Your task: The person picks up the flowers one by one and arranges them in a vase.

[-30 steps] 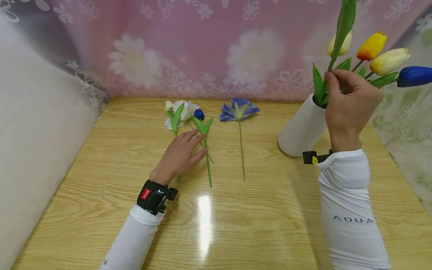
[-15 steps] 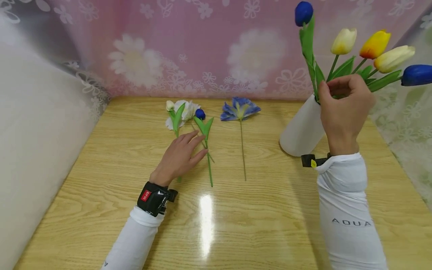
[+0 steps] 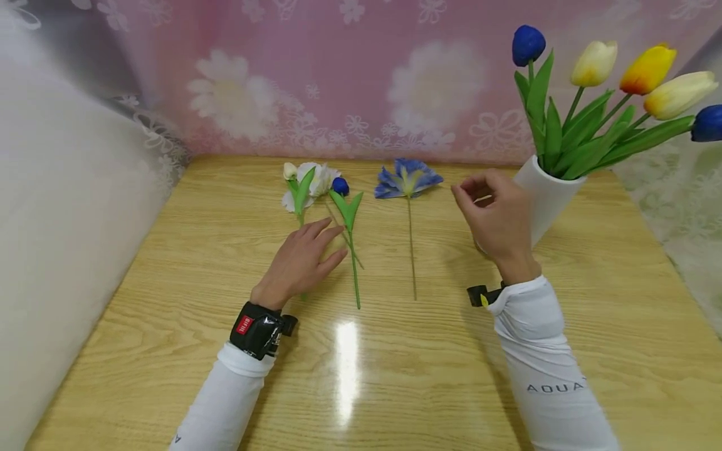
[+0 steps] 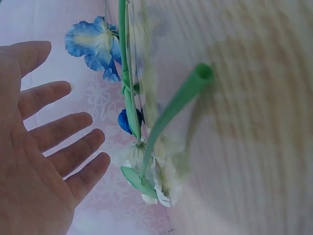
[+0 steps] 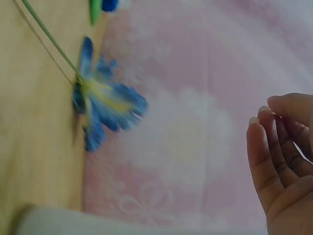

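My left hand hovers over the flowers on the table, its fingers spread and holding nothing. Around its fingertips lie a small blue tulip with green leaves, a small white tulip and a ruffled white flower. A blue iris-like flower on a thin stem lies between my two hands. My right hand is in front of the white vase, fingers loosely bent with nothing between them. In the vase stand a blue tulip, a yellow tulip and several others.
The wooden table carries everything. A pink floral curtain hangs along its back edge, and a pale cloth flanks the left side. The right forearm and hand partly cover the vase's lower part.
My right hand has let go of the blue tulip, now standing in the vase, and moved left and down away from the blooms. The left hand has stayed in place.
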A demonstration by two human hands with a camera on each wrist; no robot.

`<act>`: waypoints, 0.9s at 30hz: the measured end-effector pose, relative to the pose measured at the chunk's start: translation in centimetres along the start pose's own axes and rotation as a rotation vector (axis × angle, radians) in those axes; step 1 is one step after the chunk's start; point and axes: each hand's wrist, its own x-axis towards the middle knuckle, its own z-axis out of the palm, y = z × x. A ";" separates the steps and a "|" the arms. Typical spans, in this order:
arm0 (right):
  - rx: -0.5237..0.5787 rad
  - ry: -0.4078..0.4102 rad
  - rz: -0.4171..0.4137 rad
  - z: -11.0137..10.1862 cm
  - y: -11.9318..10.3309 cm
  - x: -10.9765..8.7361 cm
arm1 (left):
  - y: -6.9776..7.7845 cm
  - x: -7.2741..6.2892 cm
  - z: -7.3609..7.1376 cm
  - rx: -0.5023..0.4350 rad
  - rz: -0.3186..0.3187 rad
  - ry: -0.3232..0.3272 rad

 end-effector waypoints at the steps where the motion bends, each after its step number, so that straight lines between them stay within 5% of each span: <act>1: 0.005 -0.038 0.004 0.7 0.1 -0.3 | -0.1 -0.1 0.0 0.000 -0.005 -0.005; 17: 0.049 -0.744 0.292 9.9 -1.9 -3.2 | -1.5 -2.4 -0.5 0.042 -0.099 -0.038; 27: -0.026 -0.926 0.340 12.9 -3.6 -3.3 | -2.5 -3.9 -1.1 0.054 -0.176 -0.042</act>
